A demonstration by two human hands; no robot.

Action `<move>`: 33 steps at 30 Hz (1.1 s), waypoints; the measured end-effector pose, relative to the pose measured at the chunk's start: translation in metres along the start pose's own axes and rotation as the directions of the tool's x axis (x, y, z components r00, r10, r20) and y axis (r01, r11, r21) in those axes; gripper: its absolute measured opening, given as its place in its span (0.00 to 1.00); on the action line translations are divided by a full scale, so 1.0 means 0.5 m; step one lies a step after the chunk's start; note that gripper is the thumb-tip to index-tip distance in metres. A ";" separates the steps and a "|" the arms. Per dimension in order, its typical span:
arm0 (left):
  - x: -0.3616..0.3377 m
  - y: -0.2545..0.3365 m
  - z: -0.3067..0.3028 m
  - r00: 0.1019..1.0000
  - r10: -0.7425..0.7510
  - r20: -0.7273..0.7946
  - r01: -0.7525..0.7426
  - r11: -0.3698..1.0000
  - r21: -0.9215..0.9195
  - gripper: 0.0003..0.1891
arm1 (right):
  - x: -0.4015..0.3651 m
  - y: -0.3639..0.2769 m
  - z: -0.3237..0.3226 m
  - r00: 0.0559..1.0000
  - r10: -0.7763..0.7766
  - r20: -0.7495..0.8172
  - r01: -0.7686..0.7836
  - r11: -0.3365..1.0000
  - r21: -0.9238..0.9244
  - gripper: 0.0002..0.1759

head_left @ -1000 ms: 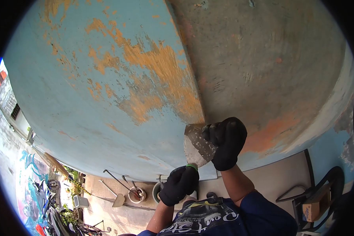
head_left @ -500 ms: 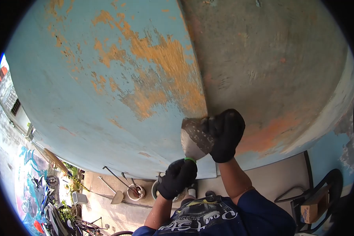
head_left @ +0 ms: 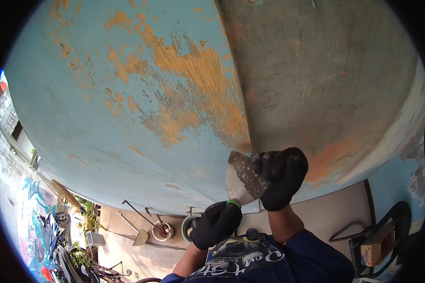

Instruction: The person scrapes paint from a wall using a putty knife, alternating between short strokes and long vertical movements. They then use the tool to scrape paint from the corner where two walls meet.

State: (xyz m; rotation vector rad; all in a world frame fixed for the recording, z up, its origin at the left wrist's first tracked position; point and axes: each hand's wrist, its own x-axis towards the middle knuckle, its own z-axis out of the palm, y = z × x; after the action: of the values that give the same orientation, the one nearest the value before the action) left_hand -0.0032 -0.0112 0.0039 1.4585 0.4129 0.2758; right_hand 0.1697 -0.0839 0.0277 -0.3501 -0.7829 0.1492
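A wide metal scraper (head_left: 244, 178) with a green collar stands in front of the painted wall (head_left: 127, 174). My left hand (head_left: 217, 224), in a black glove, is closed round its handle, which is mostly hidden. My right hand (head_left: 283, 178), also gloved in black, has its fingers curled at the blade's right edge and appears to grip it. Specks and dark smears mark the blade. Above it, the blue paint is worn through to ochre patches (head_left: 189, 70). A straight vertical boundary separates this blue section from a grey-brown wall area (head_left: 311, 70).
Below the wall stand a white bucket (head_left: 163, 231) with long-handled tools and another round container (head_left: 190, 226). A flat-bladed long tool (head_left: 140, 237) lies nearby. Motorbikes (head_left: 63, 250) and plants (head_left: 80, 254) are at lower left. A cardboard box (head_left: 378, 247) sits at lower right.
Both hands and the scraper have moved down and slightly right, away from the lower end of the ochre patch. The blade remains between the hands.
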 end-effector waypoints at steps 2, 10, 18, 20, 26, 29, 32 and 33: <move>0.014 -0.013 -0.013 0.999 0.035 -0.004 -0.035 0.999 0.013 0.14 | 0.007 0.006 -0.001 0.999 -0.018 0.037 0.016 0.998 0.054 0.23; 0.017 -0.033 -0.016 0.987 0.152 0.045 -0.157 0.977 0.145 0.15 | 0.007 0.000 0.005 1.000 0.009 0.012 -0.010 0.998 0.067 0.23; 0.003 0.001 -0.023 0.997 -0.050 0.063 0.053 0.998 -0.042 0.15 | 0.000 0.004 0.006 0.999 0.025 0.029 -0.026 0.999 0.045 0.22; 0.030 -0.015 -0.041 0.998 -0.026 0.062 0.028 0.999 -0.033 0.15 | 0.014 0.007 0.017 0.998 -0.031 0.049 0.025 0.994 0.104 0.22; 0.012 0.006 -0.030 0.998 -0.021 0.065 0.024 0.999 -0.038 0.16 | 0.013 0.013 0.015 0.996 0.066 0.063 -0.063 0.997 -0.049 0.22; 0.006 -0.007 -0.030 0.994 0.010 0.112 -0.012 1.000 0.018 0.16 | 0.000 -0.005 0.016 0.999 -0.030 0.033 0.025 0.991 0.135 0.22; 0.048 -0.025 -0.054 0.992 -0.036 0.117 0.039 0.999 -0.023 0.15 | 0.029 0.026 0.031 0.980 0.126 -0.157 -0.141 0.986 -0.089 0.22; 0.042 -0.028 -0.050 0.992 -0.071 0.105 0.079 0.994 -0.073 0.15 | 0.033 0.007 0.050 0.997 0.059 -0.051 -0.068 0.977 -0.203 0.22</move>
State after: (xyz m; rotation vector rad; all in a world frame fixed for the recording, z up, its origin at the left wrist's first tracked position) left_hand 0.0041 0.0186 -0.0138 1.3720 0.3697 0.1542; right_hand 0.1635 -0.0700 0.0539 -0.5725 -0.7451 0.1204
